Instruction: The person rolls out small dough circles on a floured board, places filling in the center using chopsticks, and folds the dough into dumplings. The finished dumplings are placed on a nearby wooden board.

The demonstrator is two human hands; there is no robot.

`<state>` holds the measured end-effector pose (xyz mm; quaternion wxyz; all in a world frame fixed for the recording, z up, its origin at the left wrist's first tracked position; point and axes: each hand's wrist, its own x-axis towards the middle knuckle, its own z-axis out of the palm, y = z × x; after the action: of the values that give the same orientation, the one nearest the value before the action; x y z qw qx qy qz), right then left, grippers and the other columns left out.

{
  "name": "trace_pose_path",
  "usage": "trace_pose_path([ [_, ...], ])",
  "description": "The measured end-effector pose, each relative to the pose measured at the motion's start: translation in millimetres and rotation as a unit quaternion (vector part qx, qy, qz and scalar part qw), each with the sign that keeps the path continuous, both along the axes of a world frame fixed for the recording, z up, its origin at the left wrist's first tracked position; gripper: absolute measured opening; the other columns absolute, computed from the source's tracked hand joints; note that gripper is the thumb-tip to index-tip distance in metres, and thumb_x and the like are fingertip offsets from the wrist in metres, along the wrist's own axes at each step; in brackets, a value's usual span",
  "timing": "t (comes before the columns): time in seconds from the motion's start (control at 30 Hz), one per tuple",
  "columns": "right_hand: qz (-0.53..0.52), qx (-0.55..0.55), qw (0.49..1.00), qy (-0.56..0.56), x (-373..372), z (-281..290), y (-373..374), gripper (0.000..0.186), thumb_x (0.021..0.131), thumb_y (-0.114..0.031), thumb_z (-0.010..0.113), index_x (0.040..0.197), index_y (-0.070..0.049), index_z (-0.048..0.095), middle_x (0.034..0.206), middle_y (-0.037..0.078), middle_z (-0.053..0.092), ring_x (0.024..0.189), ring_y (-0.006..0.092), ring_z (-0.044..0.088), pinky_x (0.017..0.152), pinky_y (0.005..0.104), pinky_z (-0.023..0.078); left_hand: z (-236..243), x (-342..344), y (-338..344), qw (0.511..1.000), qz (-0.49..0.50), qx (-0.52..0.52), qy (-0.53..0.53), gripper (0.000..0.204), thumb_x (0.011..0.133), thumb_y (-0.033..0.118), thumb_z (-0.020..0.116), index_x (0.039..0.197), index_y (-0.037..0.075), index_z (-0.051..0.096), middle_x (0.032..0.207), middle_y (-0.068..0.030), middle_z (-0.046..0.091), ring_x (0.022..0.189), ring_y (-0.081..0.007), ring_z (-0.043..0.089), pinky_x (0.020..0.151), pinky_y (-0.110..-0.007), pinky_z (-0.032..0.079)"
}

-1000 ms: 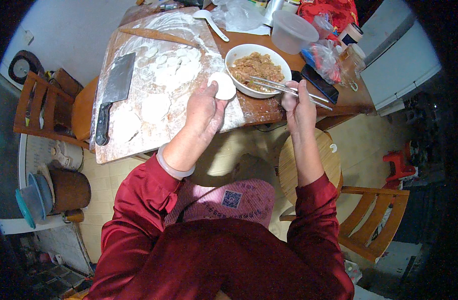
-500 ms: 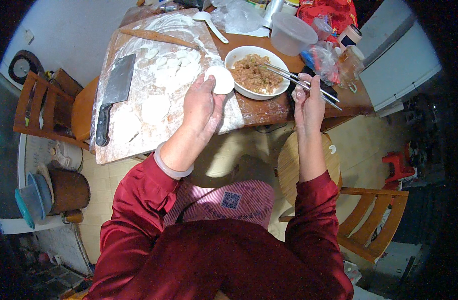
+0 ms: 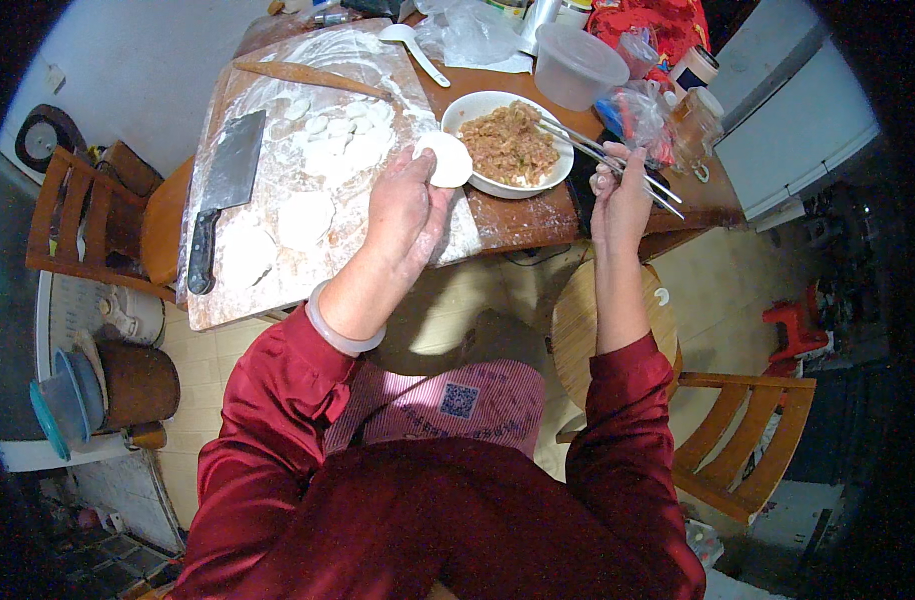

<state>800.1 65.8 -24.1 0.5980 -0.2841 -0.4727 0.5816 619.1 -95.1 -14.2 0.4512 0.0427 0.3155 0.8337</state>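
My left hand [image 3: 403, 210] holds a round white dough wrapper [image 3: 446, 160] flat on its fingers, just left of a white bowl [image 3: 475, 106] of minced filling [image 3: 509, 143]. My right hand [image 3: 621, 195] grips a pair of chopsticks [image 3: 603, 155] whose tips reach into the filling. Both hands hover over the near edge of the wooden table [image 3: 538, 215].
A floured board [image 3: 248, 285] carries several flat wrappers [image 3: 306, 218], small dough pieces, a cleaver [image 3: 223, 195] and a rolling pin [image 3: 308, 75]. A white spoon [image 3: 415, 45], clear plastic tub [image 3: 576, 65], bags and jars stand at the back. Wooden chairs sit left and right.
My right hand has moved the chopsticks to the left, so their tips now reach into the bowl's filling. My left hand keeps the wrapper beside the bowl.
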Motion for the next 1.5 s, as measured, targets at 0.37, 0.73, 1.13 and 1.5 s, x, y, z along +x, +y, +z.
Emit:
trace_pose_path([
  [0.37,0.122,-0.053,0.98,0.149,12.1,20.8,-9.0,0.039,0.104,-0.035,0.046,0.098,0.001,0.061,0.075,0.005,0.054,0.063,0.0126,0.05,0.052,0.0267,0.04,10.9,7.1,9.9,0.999,-0.042,-0.012,0.005,0.025,0.1,0.011,0.05,0.117,-0.007,0.052,0.109,-0.0149,0.061,0.095,-0.0223,0.064,0.082,-0.031,0.058],
  [0.73,0.162,-0.116,0.973,0.116,7.8,12.0,-41.3,0.04,0.104,-0.037,0.046,0.093,-0.002,0.061,0.071,0.004,0.053,0.057,0.0109,0.046,0.049,0.025,0.038,23.5,11.9,21.3,0.983,-0.116,0.124,-0.064,0.039,0.106,0.019,0.033,0.131,-0.01,0.039,0.133,-0.0251,0.05,0.124,-0.0358,0.052,0.11,-0.049,0.042],
  [1.13,0.111,-0.049,0.992,0.015,21.8,25.9,-54.5,0.042,0.105,-0.038,0.043,0.094,-0.002,0.061,0.07,0.003,0.052,0.053,0.0083,0.044,0.048,0.0234,0.035,15.4,2.0,8.2,0.981,-0.114,0.124,-0.092,0.041,0.107,0.02,0.032,0.133,-0.012,0.035,0.137,-0.0267,0.046,0.127,-0.0371,0.049,0.113,-0.049,0.038],
  [1.5,0.148,-0.012,0.988,0.035,15.2,19.5,-81.4,0.038,0.106,-0.036,0.042,0.087,-0.006,0.056,0.066,0.001,0.05,0.053,0.0079,0.043,0.05,0.0232,0.036,21.3,11.3,-30.4,0.988,-0.123,0.087,-0.032,0.04,0.106,0.021,0.035,0.13,-0.01,0.04,0.133,-0.0242,0.051,0.124,-0.0346,0.053,0.11,-0.049,0.042],
])
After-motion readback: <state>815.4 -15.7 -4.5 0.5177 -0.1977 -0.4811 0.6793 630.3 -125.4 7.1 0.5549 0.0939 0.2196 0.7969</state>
